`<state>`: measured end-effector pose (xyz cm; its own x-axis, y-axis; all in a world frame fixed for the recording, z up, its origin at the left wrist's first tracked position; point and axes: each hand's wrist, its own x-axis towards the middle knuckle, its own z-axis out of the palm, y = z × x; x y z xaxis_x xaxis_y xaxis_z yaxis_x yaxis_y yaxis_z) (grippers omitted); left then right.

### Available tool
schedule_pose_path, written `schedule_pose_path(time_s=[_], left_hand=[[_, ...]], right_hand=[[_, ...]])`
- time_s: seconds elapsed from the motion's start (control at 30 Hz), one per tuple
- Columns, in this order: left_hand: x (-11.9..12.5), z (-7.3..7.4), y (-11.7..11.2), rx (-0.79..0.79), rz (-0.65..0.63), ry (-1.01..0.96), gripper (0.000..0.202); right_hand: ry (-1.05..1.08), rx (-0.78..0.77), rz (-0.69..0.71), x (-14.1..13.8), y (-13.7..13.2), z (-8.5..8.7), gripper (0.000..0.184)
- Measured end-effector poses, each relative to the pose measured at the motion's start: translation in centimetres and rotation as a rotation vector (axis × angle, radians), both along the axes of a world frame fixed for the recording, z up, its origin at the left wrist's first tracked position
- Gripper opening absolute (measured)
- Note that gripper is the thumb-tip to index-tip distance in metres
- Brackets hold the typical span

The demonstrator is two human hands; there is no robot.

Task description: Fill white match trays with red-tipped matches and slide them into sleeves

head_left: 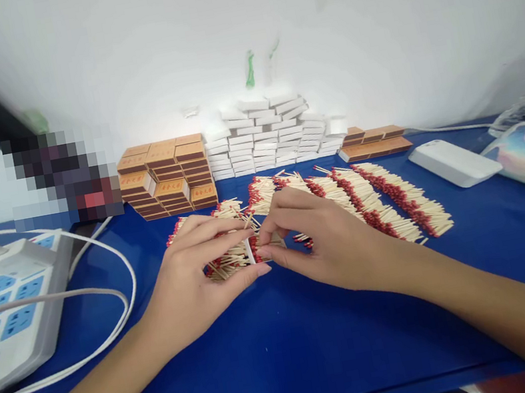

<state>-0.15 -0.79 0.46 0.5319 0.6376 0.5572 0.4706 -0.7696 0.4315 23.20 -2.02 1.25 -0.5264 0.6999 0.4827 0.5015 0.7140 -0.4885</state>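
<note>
Between the thumb and fingers of my left hand [189,274] is a small matchbox tray [250,251] with white walls, held just above the blue table. Red-headed matches lie inside it. My right hand [317,234] is closed in a pinch over the tray, its fingertips at the match heads; they partly hide what they grip. Behind and beside my hands, loose matches [226,264] lie in a heap. To the right, more matches [402,199] are spread in slanting rows, their red heads towards the left.
Orange-brown matchboxes [165,180] are stacked at the back left, white trays [265,138] at the back middle, and a smaller matchbox stack [375,141] right of them. A power strip [11,302] with white cables is at left. A white power bank [454,161] lies at right.
</note>
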Motion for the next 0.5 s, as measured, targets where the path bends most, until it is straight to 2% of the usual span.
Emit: schedule_pose_path(time_s=[0.5], left_hand=[[-0.02, -0.17, 0.15, -0.032, 0.005, -0.006, 0.036]], right_hand=[[-0.092, -0.009, 0.036, 0.73, 0.24, 0.38, 0.006]])
